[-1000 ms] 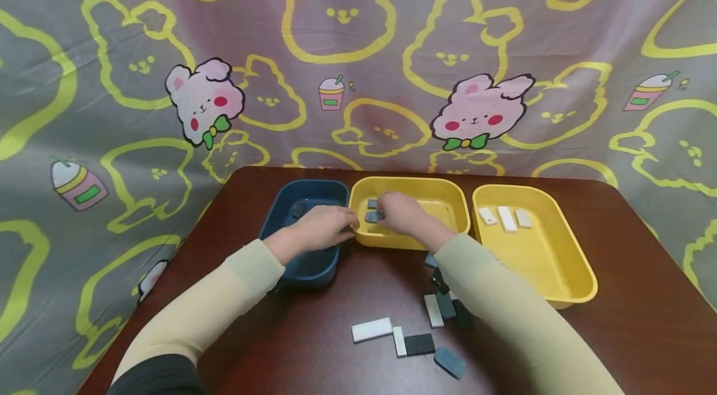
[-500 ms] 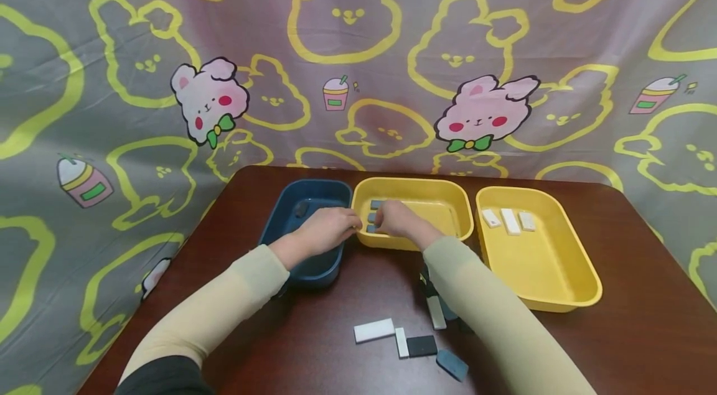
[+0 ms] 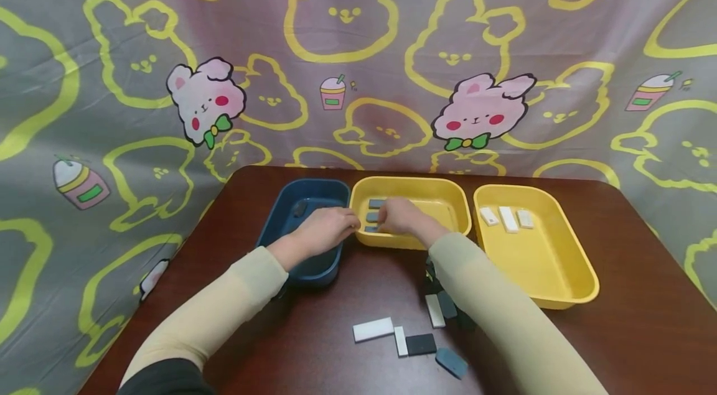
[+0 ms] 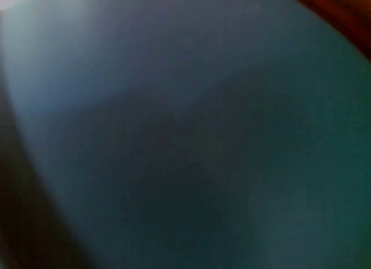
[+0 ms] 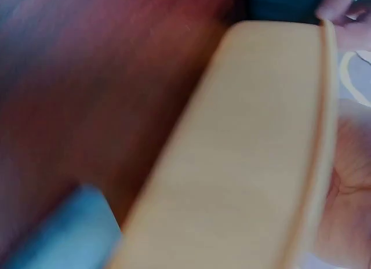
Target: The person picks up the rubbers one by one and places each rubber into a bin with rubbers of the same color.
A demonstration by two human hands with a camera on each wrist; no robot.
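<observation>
In the head view my left hand (image 3: 327,230) holds the left end of the middle yellow bin (image 3: 414,242) by its rim, reaching across the blue bin (image 3: 308,277). My right hand (image 3: 400,216) reaches down inside the yellow bin, its fingers against a row of three small flat blue-grey blocks (image 3: 372,217) that look like erasers. The nearest block (image 3: 371,229) is partly covered by my fingers, and the hidden fingertips leave its hold unclear. The right wrist view has the bin's outer wall (image 5: 237,141) with my palm (image 5: 348,188) behind the rim. The left wrist view is dark and blurred.
A second yellow bin (image 3: 532,264) on the right has three white blocks (image 3: 508,219). One dark piece (image 3: 300,208) lies in the blue bin. On the brown table (image 3: 297,345) are loose white (image 3: 373,329), black (image 3: 421,344) and blue-grey blocks (image 3: 450,362), some partly under my right sleeve.
A blue-grey block that was at my right fingertips a second ago now lies nearest me in the bin's row. The left hand stays at the rim, and the head view shifts slightly.
</observation>
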